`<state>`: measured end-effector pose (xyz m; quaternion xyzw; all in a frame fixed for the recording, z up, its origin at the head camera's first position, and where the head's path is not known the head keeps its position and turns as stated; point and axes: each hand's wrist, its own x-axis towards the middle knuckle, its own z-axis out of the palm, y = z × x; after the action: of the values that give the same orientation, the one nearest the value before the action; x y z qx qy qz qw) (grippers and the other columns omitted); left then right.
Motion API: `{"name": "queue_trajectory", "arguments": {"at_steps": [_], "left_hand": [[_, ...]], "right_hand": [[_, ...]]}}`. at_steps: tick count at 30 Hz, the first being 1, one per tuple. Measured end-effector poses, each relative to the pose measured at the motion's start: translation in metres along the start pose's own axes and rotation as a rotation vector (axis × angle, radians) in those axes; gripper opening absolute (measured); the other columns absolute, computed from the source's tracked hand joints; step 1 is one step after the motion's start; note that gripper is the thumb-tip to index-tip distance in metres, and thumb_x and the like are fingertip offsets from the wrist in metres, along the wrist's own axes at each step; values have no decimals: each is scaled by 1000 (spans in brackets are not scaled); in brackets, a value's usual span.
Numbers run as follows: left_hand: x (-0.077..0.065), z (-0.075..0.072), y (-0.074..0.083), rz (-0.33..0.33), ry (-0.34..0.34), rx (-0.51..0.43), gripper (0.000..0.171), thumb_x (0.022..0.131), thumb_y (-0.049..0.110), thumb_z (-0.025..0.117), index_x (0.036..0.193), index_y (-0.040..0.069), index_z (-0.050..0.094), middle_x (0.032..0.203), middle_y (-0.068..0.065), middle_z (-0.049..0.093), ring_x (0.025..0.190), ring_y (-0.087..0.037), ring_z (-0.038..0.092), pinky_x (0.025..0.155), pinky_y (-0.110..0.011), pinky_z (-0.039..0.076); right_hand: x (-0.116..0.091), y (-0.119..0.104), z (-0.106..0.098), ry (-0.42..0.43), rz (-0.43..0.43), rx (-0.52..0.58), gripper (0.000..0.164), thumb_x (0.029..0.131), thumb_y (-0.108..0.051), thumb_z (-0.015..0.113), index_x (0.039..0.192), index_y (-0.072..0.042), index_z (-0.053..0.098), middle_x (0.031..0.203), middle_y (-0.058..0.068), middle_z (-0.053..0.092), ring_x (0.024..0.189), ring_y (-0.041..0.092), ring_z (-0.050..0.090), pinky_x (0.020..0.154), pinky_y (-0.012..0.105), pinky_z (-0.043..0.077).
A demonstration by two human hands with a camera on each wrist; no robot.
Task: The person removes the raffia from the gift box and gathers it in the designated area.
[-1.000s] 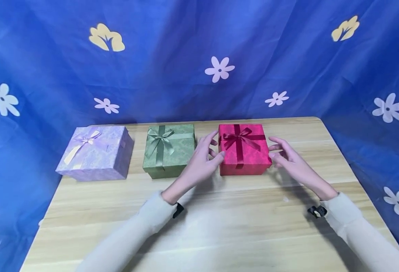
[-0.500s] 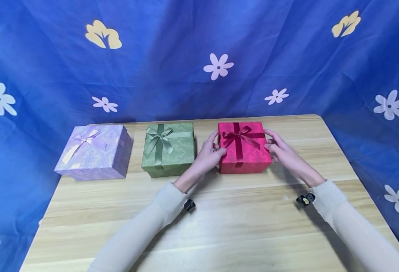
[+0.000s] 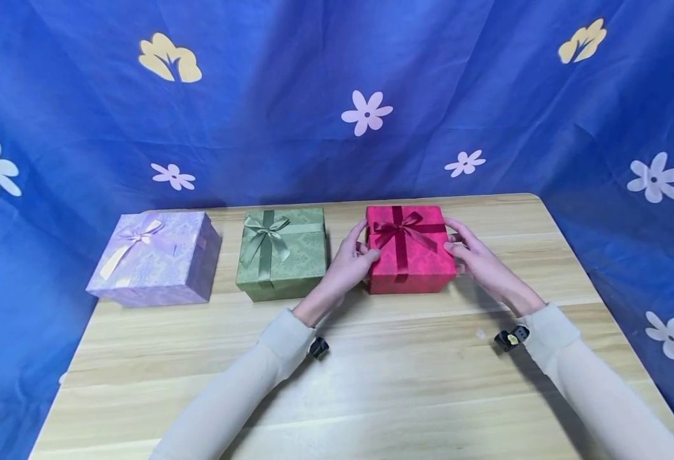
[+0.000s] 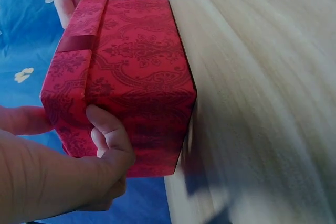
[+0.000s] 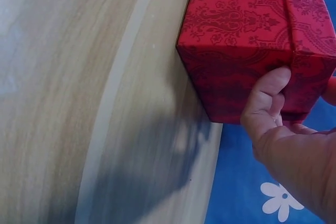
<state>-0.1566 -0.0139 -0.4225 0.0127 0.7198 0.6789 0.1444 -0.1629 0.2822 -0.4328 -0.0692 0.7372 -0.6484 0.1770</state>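
A red gift box (image 3: 411, 255) with a dark red ribbon bow on its lid (image 4: 73, 51) sits on the table between my two hands. My left hand (image 3: 345, 265) holds its left side, with bent fingertips at the lid's lower edge in the left wrist view. On the right side my right hand (image 3: 483, 265) grips the box the same way; in the right wrist view one fingertip (image 5: 275, 80) lies right at the lid seam. The lid sits down on the box. Some fingers of each hand are hidden behind the box.
A green gift box (image 3: 282, 252) with a green bow stands just left of my left hand. Farther left is a lilac gift box (image 3: 158, 255) with a pale bow. Behind the wooden table (image 3: 371, 383) hangs a blue flowered cloth (image 3: 291, 96).
Both hands have closed in on the red gift box; the right hand moved left from beside it to touch its side. The box has stayed in place on the table.
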Motion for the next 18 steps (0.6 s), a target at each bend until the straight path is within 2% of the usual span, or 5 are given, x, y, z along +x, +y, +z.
{"name": "queue_trajectory", "arguments": {"at_steps": [4, 9, 13, 18], "left_hand": [[-1, 3, 2, 9, 19, -6, 82, 102, 4, 63, 174, 14, 27, 97, -5, 48, 76, -13, 48, 62, -25, 43], [-1, 5, 7, 48, 43, 2, 81, 100, 4, 62, 174, 13, 30, 97, -4, 47, 75, -13, 45, 65, -26, 41], [-2, 5, 10, 72, 76, 1, 75, 102, 9, 63, 172, 16, 36, 99, -5, 51, 78, -13, 48, 68, -28, 43], [-3, 5, 12, 85, 132, -31, 59, 111, 19, 61, 168, 22, 47, 103, -7, 60, 81, -15, 55, 74, -35, 52]], "right_hand": [[-1, -3, 0, 12, 3, 10, 67, 117, -14, 46, 176, -17, 16, 139, 15, 40, 102, 13, 57, 73, 23, 51], [-2, -8, 1, 39, 0, 18, 66, 116, -14, 45, 176, -16, 17, 141, 15, 39, 109, 14, 59, 78, 25, 56], [-2, -13, 1, 55, -21, 23, 66, 116, -13, 46, 175, -13, 19, 138, 13, 40, 106, 14, 60, 77, 26, 57], [-7, -20, 2, 69, -45, 45, 65, 115, -11, 47, 174, -12, 22, 135, 12, 40, 104, 13, 59, 76, 26, 58]]}}
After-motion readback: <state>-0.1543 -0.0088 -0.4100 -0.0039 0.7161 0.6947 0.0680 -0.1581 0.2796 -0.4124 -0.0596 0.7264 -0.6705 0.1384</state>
